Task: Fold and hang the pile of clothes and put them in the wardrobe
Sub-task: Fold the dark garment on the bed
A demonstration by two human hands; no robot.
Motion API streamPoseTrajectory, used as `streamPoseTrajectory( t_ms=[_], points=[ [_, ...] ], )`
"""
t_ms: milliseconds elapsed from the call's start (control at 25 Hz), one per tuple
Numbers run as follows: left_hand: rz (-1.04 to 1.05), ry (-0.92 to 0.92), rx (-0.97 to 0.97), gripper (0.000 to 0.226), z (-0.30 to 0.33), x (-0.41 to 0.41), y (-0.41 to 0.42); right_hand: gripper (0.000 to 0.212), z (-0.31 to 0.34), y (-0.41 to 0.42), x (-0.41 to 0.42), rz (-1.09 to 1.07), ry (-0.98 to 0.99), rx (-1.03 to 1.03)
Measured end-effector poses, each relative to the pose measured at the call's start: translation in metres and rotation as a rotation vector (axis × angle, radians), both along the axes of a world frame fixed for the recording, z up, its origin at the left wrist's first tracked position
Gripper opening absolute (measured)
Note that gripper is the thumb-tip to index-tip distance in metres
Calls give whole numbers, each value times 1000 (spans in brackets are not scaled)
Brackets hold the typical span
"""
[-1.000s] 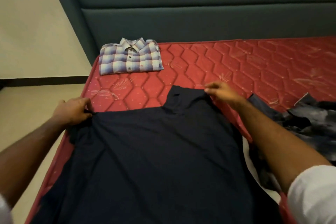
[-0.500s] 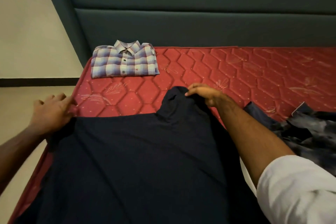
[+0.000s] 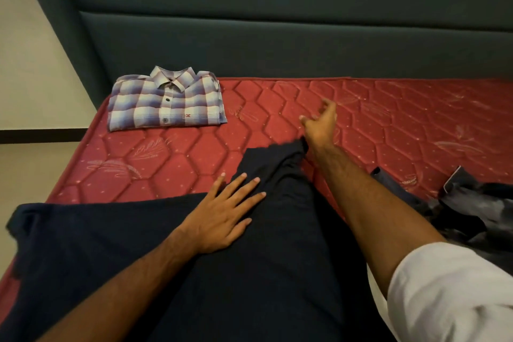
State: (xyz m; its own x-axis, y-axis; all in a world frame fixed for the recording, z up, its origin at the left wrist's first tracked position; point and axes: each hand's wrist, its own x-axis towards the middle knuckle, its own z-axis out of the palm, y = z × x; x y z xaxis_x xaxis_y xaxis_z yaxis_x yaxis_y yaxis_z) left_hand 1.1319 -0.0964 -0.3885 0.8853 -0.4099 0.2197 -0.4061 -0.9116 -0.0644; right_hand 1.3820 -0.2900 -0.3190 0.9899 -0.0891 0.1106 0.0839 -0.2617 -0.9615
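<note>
The red quilted mattress fills most of your view and serves as your folding surface, with the dark padded headboard running across twelve o'clock. Across the near half, from nine through six o'clock, lies the dark navy garment you are working on, spread flat so it can be smoothed before folding; a narrower part of it runs up toward one o'clock. At three o'clock sits the crumpled grey pile of clothes, not yet dealt with. At eleven o'clock, near the headboard corner, the checked shirt is already folded, collar up, parked well apart from the work. Your left hand lies flat on the navy cloth at centre, fingers straight and spread, likely pinning it. Your right hand is at one o'clock, just beyond the cloth's far end, fingers loosely parted and holding nothing; its wrist seems to touch the fabric edge.
</note>
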Motion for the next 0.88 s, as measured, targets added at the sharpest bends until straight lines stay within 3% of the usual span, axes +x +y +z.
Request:
streamPoseTrajectory(
  t_ms=[80,160,240,320,400,480,560,640,760,880],
  points=[
    [93,87,-144,67,3,6,0,84,-8,-12,-9,-118,187,28],
    [373,131,-448,70,9,28,4,58,-9,-28,-25,51,386,-127],
    [657,194,-719,72,16,61,9,58,-10,-38,-25,184,438,-494],
    [718,305,-950,78,25,97,11,54,-11,-42,-20,317,464,-631],
    [667,477,-1148,77,33,129,5,27,-7,-40,-15,476,528,-678],
    [612,590,-1098,71,34,153,-3,15,5,-35,-11,639,502,-657],
    [571,573,-1078,48,33,167,-4,9,14,-24,2,699,362,-580],
    [588,356,-1163,23,33,168,2,11,13,-6,25,614,175,-524],
    [621,-32,-899,14,23,158,12,16,-8,20,37,513,53,-544],
    [516,-92,-719,14,-6,156,20,16,-51,27,33,411,4,-477]
  ],
)
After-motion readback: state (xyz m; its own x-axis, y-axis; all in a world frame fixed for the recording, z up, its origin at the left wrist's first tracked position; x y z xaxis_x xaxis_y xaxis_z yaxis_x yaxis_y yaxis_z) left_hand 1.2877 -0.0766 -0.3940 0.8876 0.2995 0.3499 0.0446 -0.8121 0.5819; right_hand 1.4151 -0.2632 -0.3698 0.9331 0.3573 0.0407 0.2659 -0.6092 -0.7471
